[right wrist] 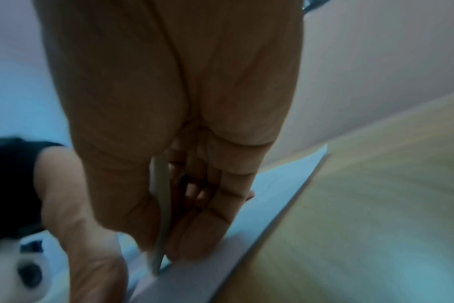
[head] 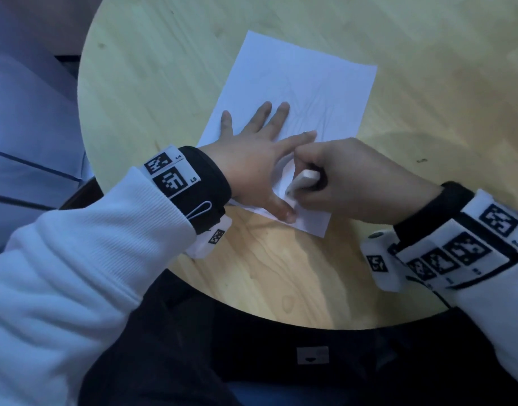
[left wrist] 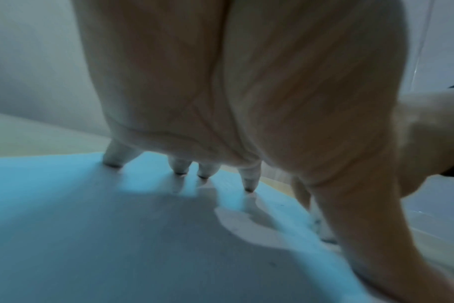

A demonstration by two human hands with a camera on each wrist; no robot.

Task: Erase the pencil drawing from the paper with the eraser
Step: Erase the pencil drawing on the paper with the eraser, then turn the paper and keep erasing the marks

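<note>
A white sheet of paper [head: 304, 83] lies on the round wooden table [head: 164, 68], with faint pencil lines near its middle. My left hand [head: 251, 153] lies flat on the paper's near part with fingers spread; in the left wrist view its fingertips [left wrist: 179, 168] press down on the paper [left wrist: 117, 235]. My right hand [head: 354, 177] grips a white eraser [head: 303, 180], whose lower end touches the paper between my left thumb and forefinger. In the right wrist view the eraser [right wrist: 161, 215] shows as a thin pale strip between thumb and fingers, its tip on the paper [right wrist: 272, 194].
The table's near edge [head: 281, 315] curves just above my dark lap. A pale blue surface [head: 26, 136] lies beyond the table's left edge. Bare wood [head: 442, 98] surrounds the sheet on the right and far side.
</note>
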